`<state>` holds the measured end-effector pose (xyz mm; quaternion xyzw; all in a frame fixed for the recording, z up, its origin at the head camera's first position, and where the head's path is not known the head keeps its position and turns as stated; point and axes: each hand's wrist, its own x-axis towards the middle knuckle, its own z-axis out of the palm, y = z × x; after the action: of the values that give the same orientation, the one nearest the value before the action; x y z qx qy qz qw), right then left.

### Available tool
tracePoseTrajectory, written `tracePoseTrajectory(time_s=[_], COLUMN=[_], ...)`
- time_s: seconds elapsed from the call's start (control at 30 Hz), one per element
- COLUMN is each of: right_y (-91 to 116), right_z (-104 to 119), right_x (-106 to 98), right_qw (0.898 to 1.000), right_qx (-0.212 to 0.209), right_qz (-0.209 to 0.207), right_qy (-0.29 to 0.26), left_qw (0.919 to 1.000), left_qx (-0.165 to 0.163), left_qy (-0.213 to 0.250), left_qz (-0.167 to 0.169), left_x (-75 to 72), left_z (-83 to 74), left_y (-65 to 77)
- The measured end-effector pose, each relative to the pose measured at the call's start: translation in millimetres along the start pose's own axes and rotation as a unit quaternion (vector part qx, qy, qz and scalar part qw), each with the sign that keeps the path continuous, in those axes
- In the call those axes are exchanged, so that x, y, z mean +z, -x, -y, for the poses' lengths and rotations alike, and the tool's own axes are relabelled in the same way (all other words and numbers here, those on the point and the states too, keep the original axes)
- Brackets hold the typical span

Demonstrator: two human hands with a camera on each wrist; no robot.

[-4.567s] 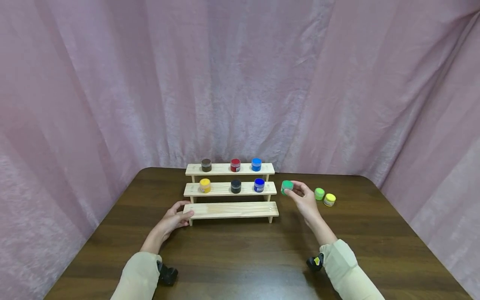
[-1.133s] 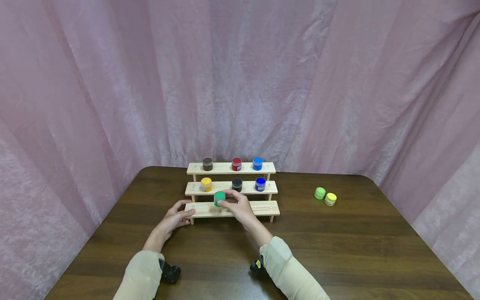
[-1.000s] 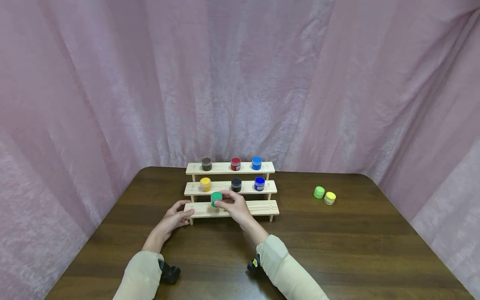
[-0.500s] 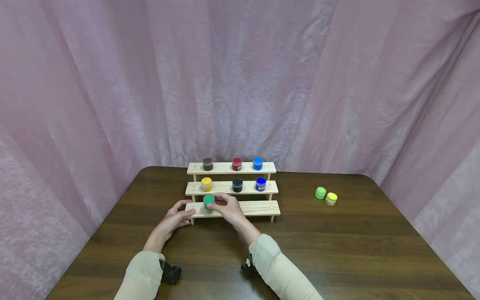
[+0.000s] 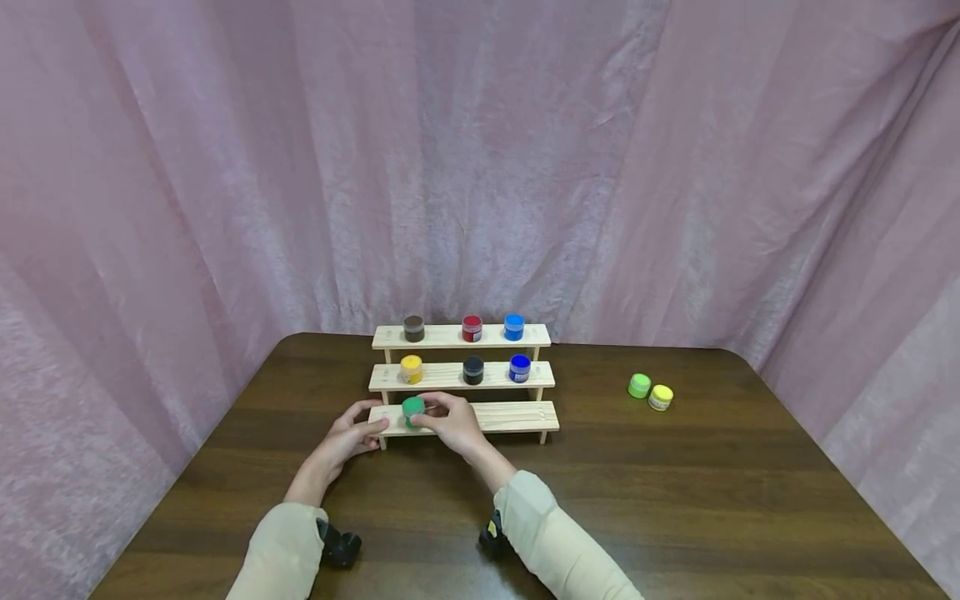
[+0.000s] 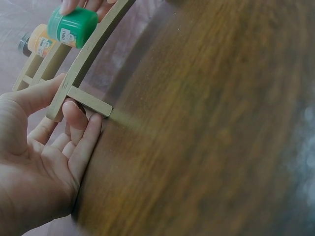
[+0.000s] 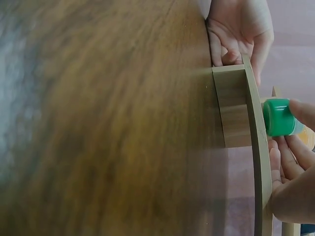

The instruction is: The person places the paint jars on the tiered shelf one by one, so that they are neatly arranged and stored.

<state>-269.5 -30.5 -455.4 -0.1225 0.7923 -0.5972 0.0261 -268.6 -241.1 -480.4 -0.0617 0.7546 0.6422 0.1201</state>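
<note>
A wooden three-step display rack (image 5: 517, 415) stands on the table. My left hand (image 5: 341, 442) grips the left end of its lowest step, thumb on top and fingers below at the leg (image 6: 91, 102). Toward that same end, my right hand (image 5: 456, 427) pinches a small paint jar with a green lid (image 5: 412, 407) between thumb and fingers. The jar is upright, its base right at the board in the right wrist view. On the middle step sit yellow (image 5: 411, 369), black (image 5: 472, 370) and dark blue (image 5: 520, 368) jars; brown (image 5: 413, 328), red (image 5: 472, 327) and blue (image 5: 513, 327) ones are on top.
Two more jars, one light green (image 5: 639, 385) and one yellow (image 5: 661, 397), stand close together on the brown wooden table (image 5: 712, 492), right of the rack. A pink curtain (image 5: 480, 167) hangs behind the table's far edge.
My right hand has carried the green jar leftward from beside the rack to the left part of the lowest step, then lowered it to the board. My left hand keeps its grip.
</note>
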Motion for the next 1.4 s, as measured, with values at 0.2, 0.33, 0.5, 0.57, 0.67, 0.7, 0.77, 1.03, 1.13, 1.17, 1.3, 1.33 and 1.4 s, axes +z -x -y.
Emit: tracePoseTrajectory(time_s=[0.2,0.33,0.5,0.57,0.67,0.7,0.77,1.03,1.13,1.17,1.3,1.33,1.4], right_y=[0.8,0.9,-0.1,-0.2,0.0,0.0,-0.1,-1.3,-1.7,-1.8,-1.9,-1.8,-1.0], right_z=[0.1,0.2,-0.7,-1.0,-0.9,-0.8,-0.7,-0.7,-0.5,-0.5,-0.3,-0.2,0.4], right_x=[-1.1,-2.1,-3.2,-3.4,-3.7,-3.8,-4.1,-5.0,-5.9,-6.6,-11.4,-13.2,-17.3], right_qw=[1.000,1.000,0.999,0.999,0.999,0.999,0.999,0.998,0.998,0.998,0.998,0.997,0.996], right_qx=[0.000,-0.002,0.002,0.002,0.006,0.007,0.010,0.014,0.017,0.017,0.025,0.029,0.041], right_qz=[0.005,0.012,0.022,0.025,0.030,0.032,0.036,0.044,0.048,0.051,0.065,0.070,0.078], right_qy=[0.015,0.028,0.034,0.035,0.036,0.036,0.037,0.036,0.030,0.027,0.008,0.001,-0.012], left_qw=[1.0000,1.0000,1.0000,1.0000,1.0000,1.0000,1.0000,1.0000,1.0000,1.0000,1.0000,1.0000,1.0000], left_qx=[0.000,0.002,0.002,0.002,0.000,0.001,0.003,0.001,-0.002,-0.001,-0.001,0.000,0.000], left_qy=[0.003,0.001,-0.002,-0.003,-0.001,0.000,0.000,0.000,0.002,0.002,0.001,-0.001,0.000], left_qz=[0.000,0.000,-0.003,-0.003,-0.003,-0.003,-0.001,-0.003,-0.004,-0.004,-0.008,-0.008,-0.010], left_x=[0.5,0.7,0.7,0.7,0.6,0.6,0.5,1.0,0.9,0.7,0.7,0.6,0.7], left_z=[0.6,0.7,0.4,0.7,1.3,1.5,1.4,1.0,0.7,0.6,0.3,0.3,0.6], left_y=[-0.3,0.2,1.1,1.3,0.8,0.5,0.4,0.5,0.5,0.2,-0.2,-0.3,-0.2])
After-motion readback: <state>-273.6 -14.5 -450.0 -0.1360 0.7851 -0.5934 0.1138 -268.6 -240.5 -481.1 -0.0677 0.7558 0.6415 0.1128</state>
